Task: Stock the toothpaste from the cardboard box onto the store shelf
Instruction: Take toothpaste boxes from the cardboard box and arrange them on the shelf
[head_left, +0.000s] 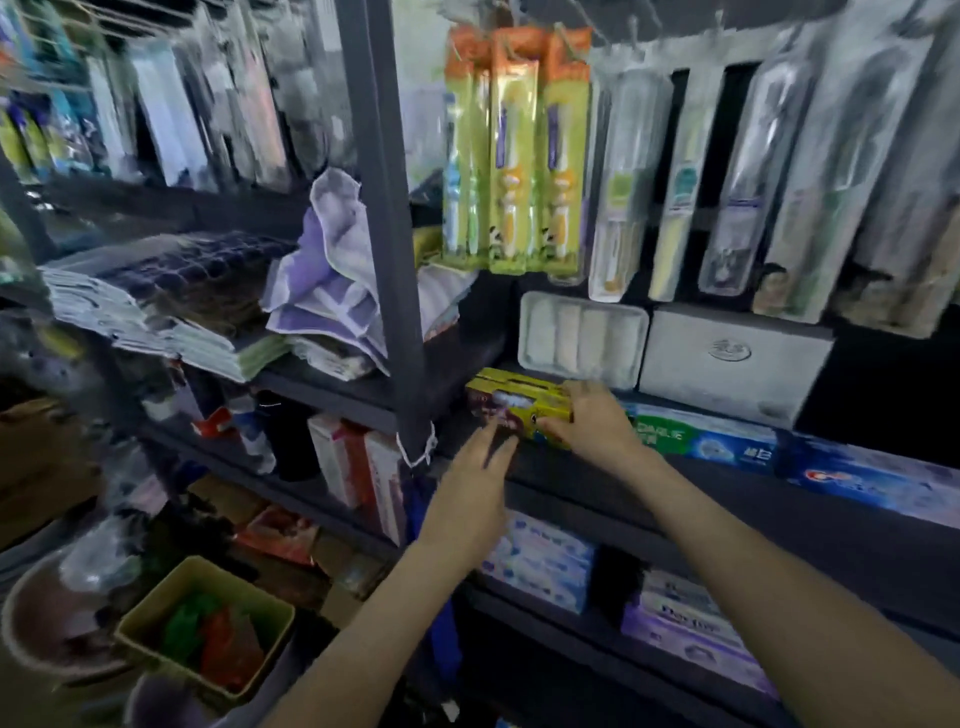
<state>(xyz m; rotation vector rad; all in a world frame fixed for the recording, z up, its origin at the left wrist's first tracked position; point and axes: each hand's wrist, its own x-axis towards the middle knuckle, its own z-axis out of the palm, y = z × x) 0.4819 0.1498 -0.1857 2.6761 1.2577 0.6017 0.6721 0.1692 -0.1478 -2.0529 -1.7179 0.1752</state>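
Note:
Yellow and dark red toothpaste boxes (511, 402) lie stacked at the left end of the dark store shelf (675, 499). My right hand (595, 421) grips their right end, fingers over the top and thumb on the front. My left hand (475, 493) reaches up with straight fingers whose tips touch the lower front of the boxes. To the right along the shelf lie a green and blue toothpaste box (701, 436) and a blue one (872, 480). The cardboard box is out of view.
Toothbrush packs (514, 156) hang above the shelf. A white tray (582, 338) and a grey box (732, 364) stand behind the toothpaste. A grey upright post (389, 208) borders the shelf's left. More boxes (540, 561) fill the shelf below. A yellow basket (205, 623) sits low left.

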